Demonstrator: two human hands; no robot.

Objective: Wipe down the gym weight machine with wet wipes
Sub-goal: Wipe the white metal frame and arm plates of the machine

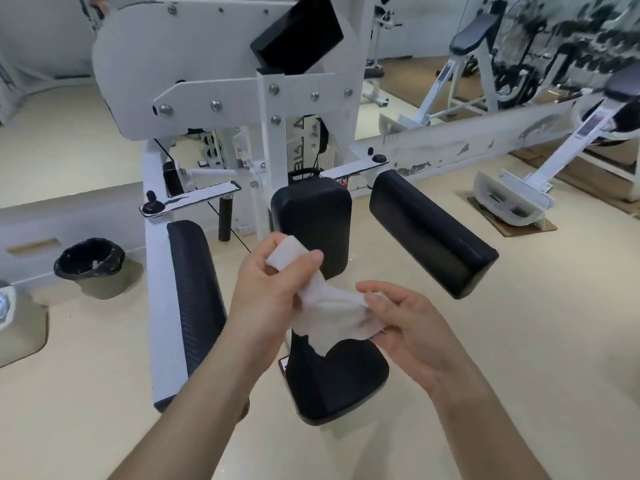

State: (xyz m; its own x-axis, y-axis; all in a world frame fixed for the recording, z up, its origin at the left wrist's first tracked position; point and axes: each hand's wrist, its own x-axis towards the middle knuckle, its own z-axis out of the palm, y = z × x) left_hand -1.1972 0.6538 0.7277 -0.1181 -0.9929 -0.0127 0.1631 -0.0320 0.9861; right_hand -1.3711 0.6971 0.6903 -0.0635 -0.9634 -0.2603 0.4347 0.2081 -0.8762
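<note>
A white weight machine (221, 64) with black pads stands in front of me. Its black seat (339, 382) is low in the middle, the back pad (311, 216) above it, and arm pads sit at left (195, 289) and right (433, 233). Both hands hold one white wet wipe (332, 313) above the seat. My left hand (266, 289) pinches the wipe's upper end between thumb and fingers. My right hand (405, 323) pinches its lower right edge. The wipe is crumpled and stretched between them, touching no pad.
A black-lined waste bin (90, 268) stands on the floor at left. Other white gym machines (519, 188) stand at the right and back right. A low white wall (450, 147) runs behind. The beige floor (519, 341) spreads right of the seat.
</note>
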